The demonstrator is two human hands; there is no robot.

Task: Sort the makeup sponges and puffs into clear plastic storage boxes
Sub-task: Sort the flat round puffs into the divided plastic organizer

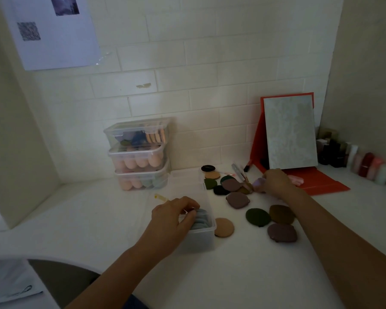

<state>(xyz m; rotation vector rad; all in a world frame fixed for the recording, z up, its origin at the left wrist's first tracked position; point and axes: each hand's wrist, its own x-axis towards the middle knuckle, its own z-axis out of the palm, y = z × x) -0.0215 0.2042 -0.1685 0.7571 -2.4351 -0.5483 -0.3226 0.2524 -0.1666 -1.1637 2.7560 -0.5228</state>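
Sorting round puffs by colour, mid-step. Our left hand (176, 211) sits at centre-bottom of the frame. Its fingers are curled over the top edges of the blue-grey puffs (202, 218), which stand on edge in the open box (201, 238). We read that as pinning the row upright so it doesn't flop while the next one goes in. Our right hand (274, 181), right of centre, pinches a pale lilac puff (257, 183) at the edge of the loose cluster (230, 186), just below the mirror (290, 134) on its red stand (325, 186). More puffs lie flat between the hands: a beige puff (223, 227) touching the box wall, then dark green puff (257, 217), brown puff (281, 214) and mauve puff (281, 233) close together. Three lidded boxes (140, 157) are stacked against the tiled wall, left of centre; they look full, so probably done. Lilac doesn't match the blue-grey row, and we can't tell which box it's meant for.
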